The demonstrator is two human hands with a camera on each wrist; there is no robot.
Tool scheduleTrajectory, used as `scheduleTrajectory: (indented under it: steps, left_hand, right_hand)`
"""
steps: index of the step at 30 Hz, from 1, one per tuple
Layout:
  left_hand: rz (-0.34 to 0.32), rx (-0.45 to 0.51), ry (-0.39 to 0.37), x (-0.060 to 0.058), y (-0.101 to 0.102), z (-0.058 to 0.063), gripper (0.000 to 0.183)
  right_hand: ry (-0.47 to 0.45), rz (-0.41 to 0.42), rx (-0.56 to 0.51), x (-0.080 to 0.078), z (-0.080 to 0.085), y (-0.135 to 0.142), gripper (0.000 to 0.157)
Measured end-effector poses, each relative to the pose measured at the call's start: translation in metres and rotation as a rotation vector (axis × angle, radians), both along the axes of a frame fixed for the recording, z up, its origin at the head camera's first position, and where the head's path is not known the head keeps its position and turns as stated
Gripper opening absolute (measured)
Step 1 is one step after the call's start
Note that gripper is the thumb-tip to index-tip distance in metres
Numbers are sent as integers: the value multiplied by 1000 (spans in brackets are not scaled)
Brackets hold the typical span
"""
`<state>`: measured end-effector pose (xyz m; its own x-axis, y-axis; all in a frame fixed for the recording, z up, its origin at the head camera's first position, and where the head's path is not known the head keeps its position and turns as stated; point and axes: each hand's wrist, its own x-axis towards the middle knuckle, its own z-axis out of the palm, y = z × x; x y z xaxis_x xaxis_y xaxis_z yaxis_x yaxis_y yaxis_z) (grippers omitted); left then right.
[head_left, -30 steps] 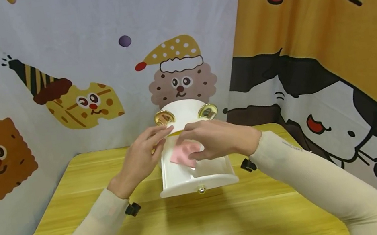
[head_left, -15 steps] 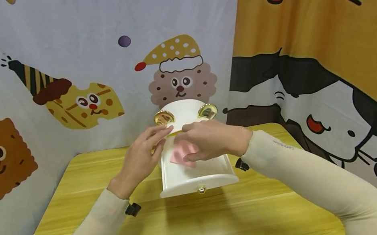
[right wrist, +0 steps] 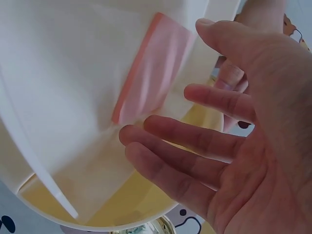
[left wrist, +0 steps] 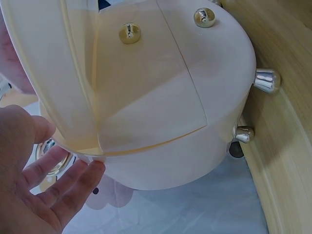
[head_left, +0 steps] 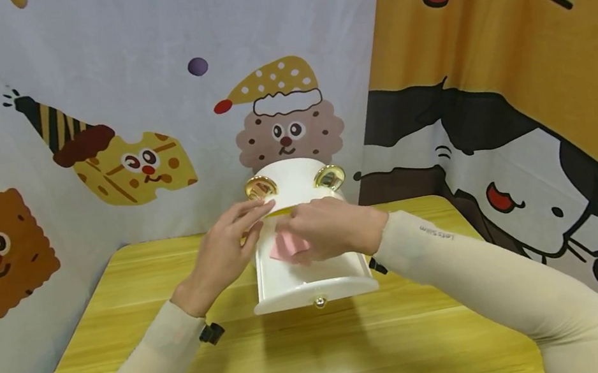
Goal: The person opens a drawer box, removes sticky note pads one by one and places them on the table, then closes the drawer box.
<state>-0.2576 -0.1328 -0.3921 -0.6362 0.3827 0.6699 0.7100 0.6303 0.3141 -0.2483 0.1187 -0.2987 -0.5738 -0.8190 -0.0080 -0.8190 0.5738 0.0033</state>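
A white rounded cabinet (head_left: 291,178) stands with its white drawer (head_left: 317,291) pulled out. A pink, flat-looking piece with a ribbed surface (right wrist: 153,73) lies in the drawer; whether it is cloth or foam I cannot tell. Over it, my right hand (head_left: 334,226) hides part of the piece in the head view. The right wrist view shows that hand (right wrist: 229,156) with fingers loosely extended beside the piece, not gripping it. My left hand (head_left: 220,243) touches the cabinet's front edge with its fingertips (left wrist: 92,173), thumb apart.
Two gold rings (head_left: 261,187) flank the cabinet's top, and a gold knob (head_left: 319,302) sits on the drawer front. In the left wrist view are more gold knobs (left wrist: 129,33). Beneath is a yellow wooden table (head_left: 325,363), backed by a printed curtain (head_left: 140,55).
My right hand has shifted left across the drawer, covering more of the pink piece, and its thumb has dropped from sight in the head view. The left hand stays in place.
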Motion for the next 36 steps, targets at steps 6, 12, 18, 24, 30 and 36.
scheduleTrajectory:
  steps: [6, 12, 18, 24, 30, 36]
  left_hand:
    - [0, -5, 4, 0, 0, 0, 48]
    - [0, -10, 3, 0, 0, 1, 49]
    - [1, -12, 10, 0, 1, 2, 48]
    - [0, -11, 19, 0, 1, 2, 48]
    - [1, -16, 10, 1, 0, 1, 48]
    - [-3, -9, 16, 1, 0, 1, 48]
  right_hand:
    - [-24, 22, 30, -2, -2, -3, 26]
    - [29, 31, 89, -4, -2, -8, 34]
    - [44, 15, 131, -6, -1, -11, 41]
    - [12, 25, 124, -6, 1, -10, 39]
    - [-28, 42, 124, -4, 2, -9, 36]
    - [-50, 55, 142, -3, 3, -9, 47]
